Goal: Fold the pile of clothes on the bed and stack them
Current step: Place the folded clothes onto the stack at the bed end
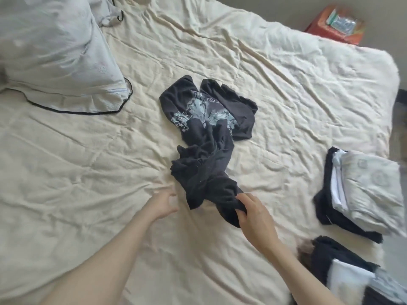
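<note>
Nearest, bottom right: a folded stack [343,274] of dark and white pieces, partly cut off by the frame edge and blurred; just beyond it a second folded stack [365,190], pale patterned piece on top, white layers under that, dark garment at the base; both lie on the cream bed sheet [88,172], well apart from the centre. Right hand [253,214] reaches in from lower right; thumb and fingers clamped on the near end of the crumpled dark t-shirt [207,133], pinching a bunch of the fabric. Left hand [163,203] just beside that same end, to its left; fingers apart and relaxed, motion-blurred, holding nothing; cannot tell if the fingertips touch the cloth. The t-shirt lies unfolded mid-bed, twisted lengthwise, pale blue-white print showing on its far half. Further back, upper left: a pale pillow [57,51] with dark piping on the sheet. Far upper right, beyond the bed: a red-orange box [339,25], blurred, contents not readable.
</note>
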